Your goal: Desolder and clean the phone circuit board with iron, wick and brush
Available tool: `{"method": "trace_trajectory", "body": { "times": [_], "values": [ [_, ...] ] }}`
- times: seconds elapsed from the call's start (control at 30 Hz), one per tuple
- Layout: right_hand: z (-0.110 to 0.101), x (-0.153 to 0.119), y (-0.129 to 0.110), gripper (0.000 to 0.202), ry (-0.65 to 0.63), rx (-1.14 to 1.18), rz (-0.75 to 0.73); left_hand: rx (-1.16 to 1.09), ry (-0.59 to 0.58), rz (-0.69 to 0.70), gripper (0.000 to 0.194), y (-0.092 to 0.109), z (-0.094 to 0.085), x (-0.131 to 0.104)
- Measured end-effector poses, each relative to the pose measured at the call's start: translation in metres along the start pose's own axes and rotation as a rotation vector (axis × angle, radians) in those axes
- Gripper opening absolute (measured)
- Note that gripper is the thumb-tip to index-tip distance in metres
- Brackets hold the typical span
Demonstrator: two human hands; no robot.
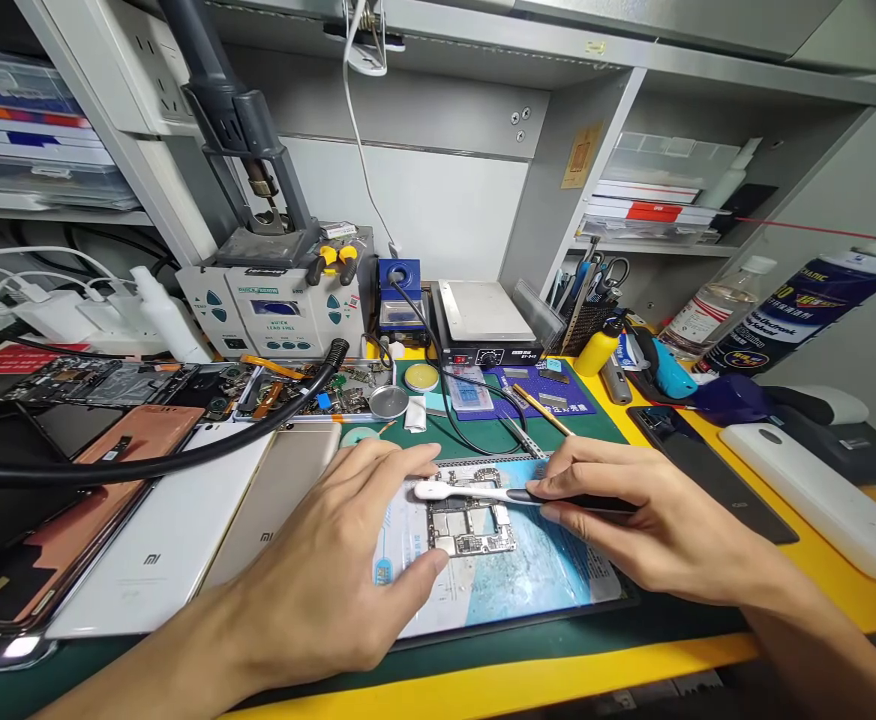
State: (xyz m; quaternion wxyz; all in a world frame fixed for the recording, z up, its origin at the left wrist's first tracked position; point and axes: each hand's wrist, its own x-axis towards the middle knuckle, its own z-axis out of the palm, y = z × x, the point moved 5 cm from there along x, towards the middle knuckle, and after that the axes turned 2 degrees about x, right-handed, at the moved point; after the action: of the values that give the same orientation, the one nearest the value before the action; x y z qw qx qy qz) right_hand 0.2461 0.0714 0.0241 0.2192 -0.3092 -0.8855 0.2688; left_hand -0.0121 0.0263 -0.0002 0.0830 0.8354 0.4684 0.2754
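Observation:
A phone circuit board (475, 540) lies flat on a blue and white printed pad (513, 595) on the green mat. My left hand (340, 550) is at the board's left side, thumb and fingers spread apart, with the thumb tip by its lower left corner and a fingertip near its upper left. My right hand (633, 510) pinches the dark handle of a white-headed toothbrush (475, 491). The brush lies sideways over the upper part of the board, its head pointing left. Its bristles are hidden from view.
Phone back covers (160, 530) lie at the left, crossed by a thick black hose (145, 470). Behind stand a rework station (277, 315) and a heating plate (483, 312). A dark phone (708, 470) and bottles (805, 305) are at the right.

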Motion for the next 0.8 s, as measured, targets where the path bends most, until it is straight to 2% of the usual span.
{"method": "trace_trajectory", "body": {
  "times": [0.33, 0.8],
  "values": [
    [-0.003, -0.003, -0.004, 0.013, -0.033, 0.016, -0.012, -0.004, 0.0, -0.016, 0.059, -0.002, 0.0, 0.0],
    [-0.016, -0.008, 0.012, 0.014, -0.031, -0.006, 0.08, 0.02, 0.03, 0.025, 0.056, 0.0, 0.001, 0.002]
  ]
}}
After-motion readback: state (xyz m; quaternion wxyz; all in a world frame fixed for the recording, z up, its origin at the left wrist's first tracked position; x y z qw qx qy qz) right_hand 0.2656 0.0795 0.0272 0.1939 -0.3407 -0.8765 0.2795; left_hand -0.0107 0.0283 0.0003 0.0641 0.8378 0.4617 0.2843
